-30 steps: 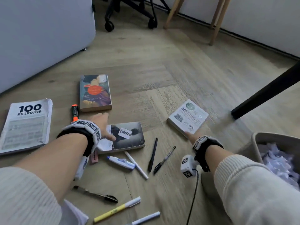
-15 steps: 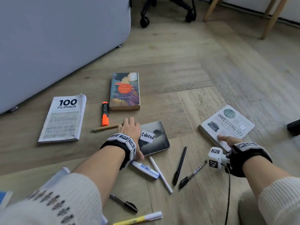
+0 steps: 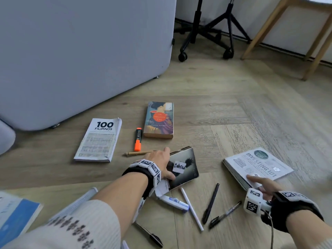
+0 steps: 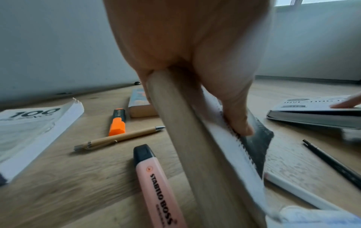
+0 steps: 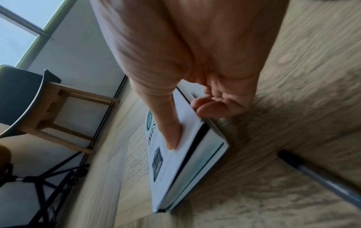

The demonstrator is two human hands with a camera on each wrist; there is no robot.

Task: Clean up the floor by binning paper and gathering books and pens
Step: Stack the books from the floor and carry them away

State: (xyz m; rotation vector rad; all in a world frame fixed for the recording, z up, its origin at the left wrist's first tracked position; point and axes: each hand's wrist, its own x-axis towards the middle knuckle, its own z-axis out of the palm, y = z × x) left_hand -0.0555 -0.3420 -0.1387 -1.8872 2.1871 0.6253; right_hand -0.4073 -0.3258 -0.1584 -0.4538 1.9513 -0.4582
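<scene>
We are gripping the dark book point(image 3: 183, 168) with our left hand point(image 3: 159, 161), thumb on its cover and fingers under its raised left edge; a white label on it is reading something like "Cabrea". At its 3 o'clock, our right hand point(image 3: 261, 183) is pinching the near corner of the white book point(image 3: 258, 166) titled "INVESTING 101", thumb on top, fingers curling under. At 10 o'clock from the dark book, the "100 FILIPINOS" book point(image 3: 98, 141) is lying flat; at 12 o'clock sits a novel point(image 3: 159, 120) marked "ELLIS AVERY". An orange highlighter point(image 3: 138, 139) and a brown pen point(image 3: 138, 153) are lying between them. A pink "STABILO BOSS" highlighter point(image 4: 156, 185) is resting under our wrist. Black pens point(image 3: 210, 203) are lying on the floor point(image 3: 233, 108) at 5 o'clock.
</scene>
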